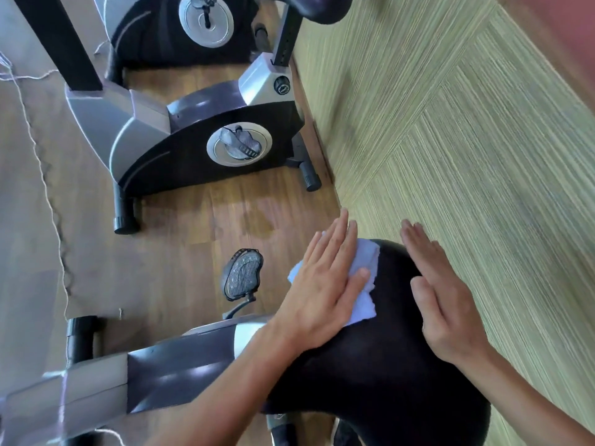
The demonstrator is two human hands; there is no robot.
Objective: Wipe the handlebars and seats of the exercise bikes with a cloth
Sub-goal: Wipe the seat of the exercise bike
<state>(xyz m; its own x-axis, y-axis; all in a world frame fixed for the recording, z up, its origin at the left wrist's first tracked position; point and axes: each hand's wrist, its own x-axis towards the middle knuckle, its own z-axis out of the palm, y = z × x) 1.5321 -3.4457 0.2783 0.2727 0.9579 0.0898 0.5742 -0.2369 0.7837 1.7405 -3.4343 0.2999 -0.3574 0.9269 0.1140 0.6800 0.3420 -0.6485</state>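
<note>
Head view — wood floor [180, 220], striped wall [467, 140]; left hand [325, 284] flat on cloth [363, 304], right hand [441, 300] flat on seat [380, 365].

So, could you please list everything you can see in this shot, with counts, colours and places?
seat: one, black, bottom centre, under both hands
cloth: one, white, on the seat's left part
pedal: one, black, left of the seat
bikes: three, grey and black, in a row from bottom to top
far seat: one, black, top edge, partly cut off
knob: one, black, on the middle bike's seat post base
cord: one, white, trailing along the left side
floor: brown wood
wall: greenish, striped, right side
left hand: flat, pressing the cloth
right hand: flat, on the seat's right edge
</note>
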